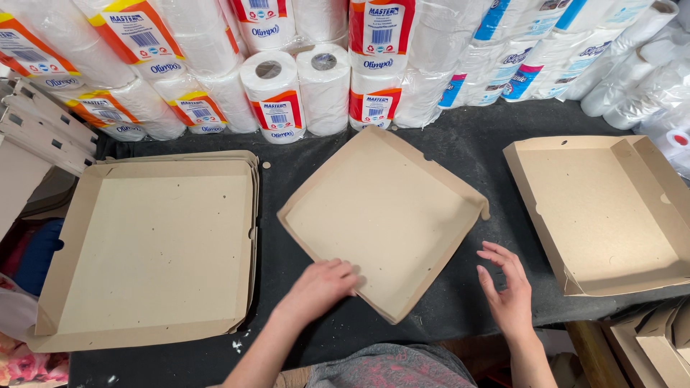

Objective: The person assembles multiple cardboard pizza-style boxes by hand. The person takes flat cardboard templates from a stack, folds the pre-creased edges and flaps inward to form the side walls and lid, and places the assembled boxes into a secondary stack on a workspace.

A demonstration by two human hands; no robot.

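A folded brown cardboard box tray (381,215) lies turned like a diamond in the middle of the dark table (460,147). My left hand (320,287) rests on its near left wall, fingers curled over the edge. My right hand (507,291) hovers just right of the tray's near right edge, fingers apart, holding nothing. A stack of flat unfolded box blanks (154,244) lies at the left. A finished folded box tray (611,212) sits at the right.
Wrapped packs of white paper rolls (302,79) line the back of the table. More flat cardboard pieces (36,129) lean at the far left. Folded cardboard (654,338) sits below the table's right end.
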